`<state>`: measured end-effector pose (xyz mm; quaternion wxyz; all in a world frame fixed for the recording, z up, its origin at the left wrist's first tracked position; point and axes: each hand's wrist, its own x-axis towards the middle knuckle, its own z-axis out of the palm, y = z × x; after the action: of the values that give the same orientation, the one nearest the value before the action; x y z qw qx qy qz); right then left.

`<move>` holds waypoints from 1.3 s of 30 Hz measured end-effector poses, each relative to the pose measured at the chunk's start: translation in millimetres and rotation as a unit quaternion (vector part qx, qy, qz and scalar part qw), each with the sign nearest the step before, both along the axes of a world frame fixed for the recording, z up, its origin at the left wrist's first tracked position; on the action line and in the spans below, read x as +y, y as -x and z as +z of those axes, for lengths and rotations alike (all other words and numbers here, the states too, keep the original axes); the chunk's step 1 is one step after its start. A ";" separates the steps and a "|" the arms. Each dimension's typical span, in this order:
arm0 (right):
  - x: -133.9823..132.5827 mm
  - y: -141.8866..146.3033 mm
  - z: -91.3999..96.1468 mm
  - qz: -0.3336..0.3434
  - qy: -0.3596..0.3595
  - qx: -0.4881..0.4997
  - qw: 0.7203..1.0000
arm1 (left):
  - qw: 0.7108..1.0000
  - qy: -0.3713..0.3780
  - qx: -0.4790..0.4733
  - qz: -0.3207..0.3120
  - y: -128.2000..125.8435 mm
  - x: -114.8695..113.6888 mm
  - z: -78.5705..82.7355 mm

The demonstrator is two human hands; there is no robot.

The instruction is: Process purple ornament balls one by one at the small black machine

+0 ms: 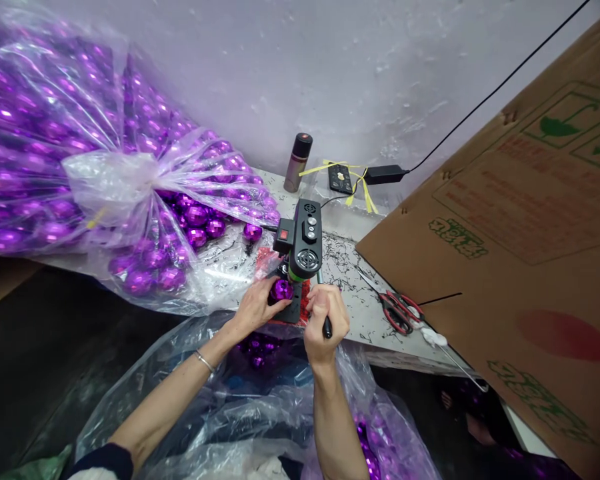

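Observation:
My left hand (pixel 254 308) grips a shiny purple ball (pixel 281 290) and holds it under the head of a small black benchtop machine (pixel 304 241) with a red switch. My right hand (pixel 326 319) is closed around the machine's black lever handle (pixel 325 325), just right of the ball. The ball rests on the machine's black base beside a patch of red. A thin bracelet sits on my left wrist.
A huge clear bag of purple balls (pixel 75 160) fills the left. Another open bag with purple balls (pixel 260 353) lies below my hands. Red-handled scissors (pixel 399 311), a large cardboard sheet (pixel 520 253), a grey flask (pixel 298 162), a phone (pixel 341 179) and a power adapter (pixel 384 175) surround the table.

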<state>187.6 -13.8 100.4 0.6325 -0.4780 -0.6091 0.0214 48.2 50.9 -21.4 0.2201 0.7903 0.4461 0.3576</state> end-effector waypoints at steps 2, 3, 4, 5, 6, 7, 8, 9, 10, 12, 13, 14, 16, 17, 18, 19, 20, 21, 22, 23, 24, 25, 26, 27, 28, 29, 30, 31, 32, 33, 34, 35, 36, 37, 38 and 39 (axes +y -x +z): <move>-0.3 -0.4 0.2 0.001 0.003 -0.003 1.000 | 1.000 -0.025 -0.009 0.016 -5.3 3.3 -4.6; -0.5 -0.6 0.3 0.000 0.004 -0.006 1.000 | 0.999 -0.037 -0.019 0.019 -8.3 4.7 -7.2; -0.7 -0.7 0.4 -0.002 0.004 -0.008 1.000 | 0.998 -0.046 -0.029 0.019 -11.2 5.6 -9.9; -1.0 -0.8 0.3 -0.005 0.004 -0.010 1.000 | 0.998 -0.051 -0.036 0.018 -13.7 6.1 -12.6; -1.2 -0.7 0.1 -0.009 0.004 -0.011 1.000 | 0.998 -0.053 -0.040 0.020 -15.9 6.2 -15.1; -1.5 -0.6 -0.4 -0.014 0.006 -0.012 1.000 | 0.998 -0.053 -0.040 0.021 -17.6 6.0 -17.4; -1.7 -0.4 -1.3 -0.018 0.008 -0.013 1.000 | 0.998 -0.050 -0.038 0.020 -18.8 5.6 -19.1; -1.9 -0.2 -2.6 -0.022 0.008 -0.013 1.000 | 0.998 -0.045 -0.036 0.020 -19.6 5.2 -20.4; -2.1 0.1 -4.5 -0.024 0.007 -0.014 1.000 | 0.998 -0.038 -0.035 0.021 -20.0 4.7 -21.2; -2.2 0.7 -10.2 -0.025 -0.002 -0.014 1.000 | 0.999 -0.018 -0.035 0.022 -20.0 3.8 -21.1; -2.2 1.0 -14.0 -0.025 -0.008 -0.014 1.000 | 0.999 -0.005 -0.036 0.022 -19.9 3.4 -20.4; -2.1 1.4 -18.4 -0.027 -0.014 -0.015 0.999 | 0.999 0.007 -0.038 0.020 -19.8 3.1 -19.5; -1.7 2.1 -28.2 -0.034 -0.021 -0.019 0.999 | 0.999 0.023 -0.044 0.014 -19.8 2.6 -17.1; -1.4 2.6 -33.3 -0.040 -0.024 -0.020 0.999 | 0.998 0.027 -0.048 0.010 -19.9 2.5 -15.8; -1.1 3.2 -38.1 -0.046 -0.027 -0.021 0.998 | 0.998 0.030 -0.050 0.008 -20.1 2.4 -14.6; -0.7 3.7 -42.4 -0.050 -0.031 -0.020 0.998 | 0.998 0.032 -0.052 0.006 -20.2 2.3 -13.6; -0.3 4.2 -46.0 -0.052 -0.033 -0.019 0.998 | 0.998 0.033 -0.052 0.007 -20.3 2.2 -12.6; 0.1 4.7 -48.9 -0.054 -0.036 -0.017 0.998 | 0.998 0.035 -0.051 0.008 -20.4 2.2 -11.9; 0.5 5.0 -51.1 -0.055 -0.039 -0.016 0.998 | 0.998 0.038 -0.050 0.010 -20.5 2.1 -11.2; 1.0 5.1 -52.6 -0.056 -0.041 -0.015 0.997 | 0.998 0.041 -0.048 0.010 -20.4 2.0 -10.8; 1.5 5.1 -53.7 -0.055 -0.043 -0.014 0.997 | 0.998 0.044 -0.047 0.009 -20.3 1.9 -10.4; 2.0 4.9 -54.4 -0.054 -0.045 -0.014 0.997 | 0.998 0.047 -0.047 0.008 -20.2 1.9 -10.2; 2.5 4.6 -55.0 -0.051 -0.048 -0.014 0.997 | 0.998 0.049 -0.046 0.007 -20.0 1.8 -10.2; 3.1 4.1 -55.5 -0.048 -0.052 -0.015 0.997 | 0.998 0.050 -0.047 0.005 -19.8 1.8 -10.2; 3.7 3.6 -56.1 -0.044 -0.057 -0.016 0.997 | 0.998 0.049 -0.047 0.004 -19.7 1.8 -10.4; 4.4 3.2 -56.6 -0.041 -0.063 -0.017 0.997 | 0.998 0.047 -0.048 0.003 -19.6 1.8 -10.6; 5.0 2.7 -57.3 -0.039 -0.068 -0.018 0.997 | 0.998 0.045 -0.048 0.003 -19.6 1.9 -10.9; 5.7 2.3 -57.9 -0.039 -0.071 -0.020 0.996 | 0.998 0.042 -0.049 0.004 -19.5 2.0 -11.2; 6.3 2.0 -58.5 -0.039 -0.074 -0.021 0.996 | 0.998 0.040 -0.049 0.004 -19.5 2.1 -11.5; 6.8 1.8 -59.0 -0.040 -0.076 -0.023 0.996 | 0.998 0.038 -0.048 0.005 -19.5 2.2 -11.7; 7.3 1.6 -59.5 -0.039 -0.079 -0.023 0.996 | 0.998 0.037 -0.048 0.005 -19.5 2.3 -11.9; 7.6 1.3 -59.9 -0.039 -0.081 -0.024 0.996 | 0.998 0.036 -0.047 0.006 -19.5 2.4 -12.1; 8.0 1.1 -60.3 -0.037 -0.084 -0.024 0.996 | 0.998 0.036 -0.046 0.006 -19.5 2.5 -12.2; 8.2 0.8 -60.6 -0.035 -0.086 -0.025 0.995 | 0.998 0.036 -0.045 0.006 -19.6 2.6 -12.4; 8.5 0.5 -60.8 -0.035 -0.087 -0.027 0.995 | 0.998 0.036 -0.045 0.008 -19.7 2.7 -12.7; 8.9 0.2 -61.1 -0.035 -0.088 -0.030 0.995 | 0.998 0.036 -0.044 0.010 -19.9 2.8 -13.0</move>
<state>187.5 -4.9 39.3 0.6539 -0.4421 -0.6101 -0.0690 68.0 53.7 -34.3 0.2641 0.7611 0.4559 0.3782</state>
